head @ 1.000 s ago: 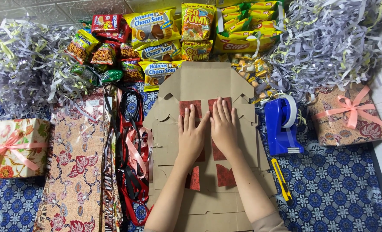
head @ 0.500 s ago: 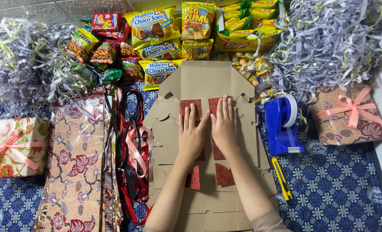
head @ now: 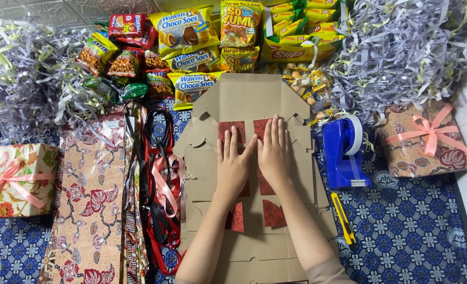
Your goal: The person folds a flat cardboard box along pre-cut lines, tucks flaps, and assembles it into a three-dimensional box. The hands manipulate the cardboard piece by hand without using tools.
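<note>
Almost nothing had shifted since the earlier frames: our two hands stayed flat on the cardboard, our fingers perhaps spread a touch wider than a second before.

Our left hand (head: 232, 168) and right hand (head: 274, 152) lay open, palms down, side by side with thumbs nearly touching, gripping nothing. Both pressed on the flattened cardboard box blank (head: 254, 100), which lay directly beneath them. Its long axis ran straight away from us, from under our forearms to the pointed flap beyond our fingertips. Red patterned paper panels (head: 232, 129) showed through its cut-outs, two just ahead of our fingers and two more nearer us, between our wrists and beside our forearms. Our right hand sat slightly farther forward, so it was the nearer to the far flap; our left was nearer the blank's left-side tabs.

To the right of our right hand, near but not touching, stood the blue tape dispenser (head: 344, 155), with a yellow utility knife (head: 344, 218) just beside our right forearm. To the left of our left hand lay a tangle of ribbons (head: 157, 184) and folded floral wrapping paper (head: 89, 205). Beyond our fingertips were snack packets (head: 191, 31) and shredded paper (head: 401, 52).
</note>
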